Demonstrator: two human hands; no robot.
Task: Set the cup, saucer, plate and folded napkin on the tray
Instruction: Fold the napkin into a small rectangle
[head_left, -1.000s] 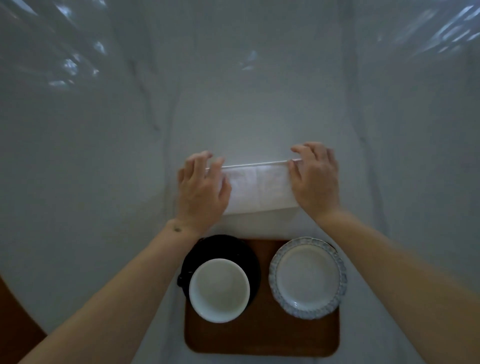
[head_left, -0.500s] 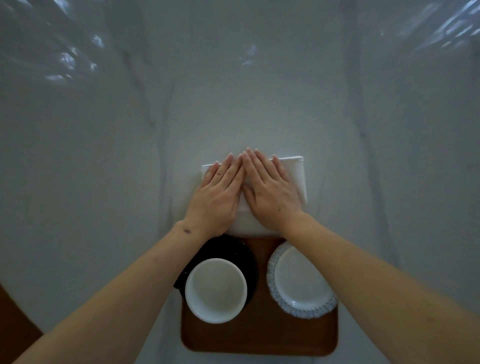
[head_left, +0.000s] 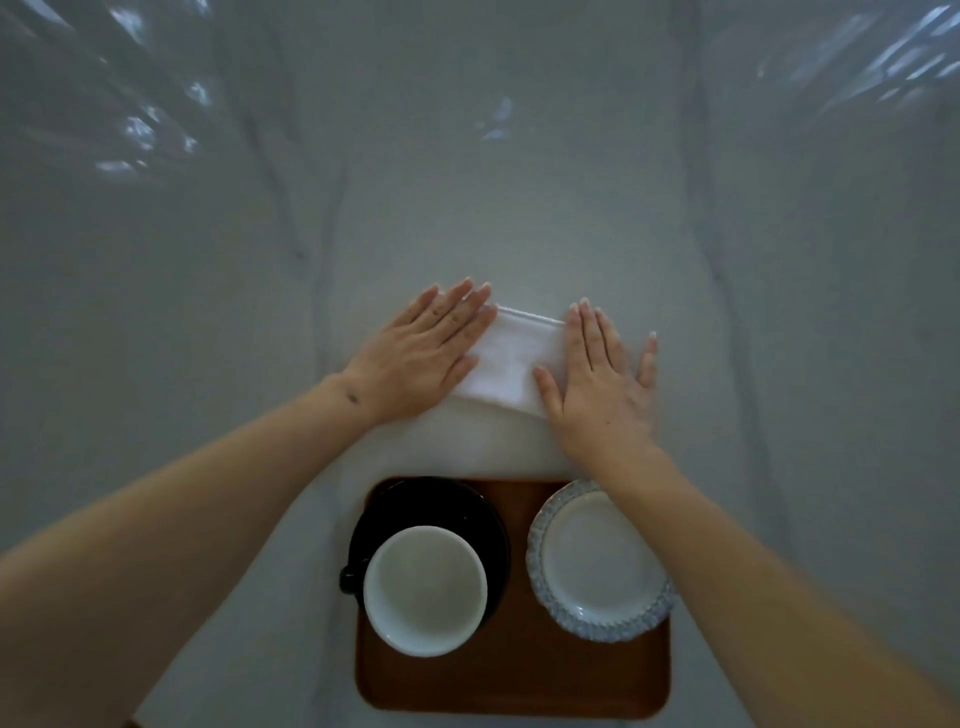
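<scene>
**Two flat hands on one folded napkin, three dishes on one tray**

Head view: just above the frame's centre, one white folded napkin (head_left: 511, 358) lies on the pale marble bench (head_left: 208, 312), slightly askew, apart from the tray below it. Two hands rest on it. The left hand (head_left: 415, 358) lies flat over the napkin's left end, fingers straight and together, pointing up and to the right. The right hand (head_left: 602, 384) lies flat over the right end, fingers straight and spread, the little finger out on the bench. Neither grip is clamped on anything; both press with flat palms.

In the lower centre sits one brown wooden tray (head_left: 519, 680). On its left half stands one black saucer (head_left: 431, 504), overhanging the tray's left edge, with one cup (head_left: 425, 590), white inside, on it; a dark handle shows at the cup's left. On the right half lies one white plate (head_left: 597, 564) with a blue patterned rim, partly crossed by the right forearm.
</scene>
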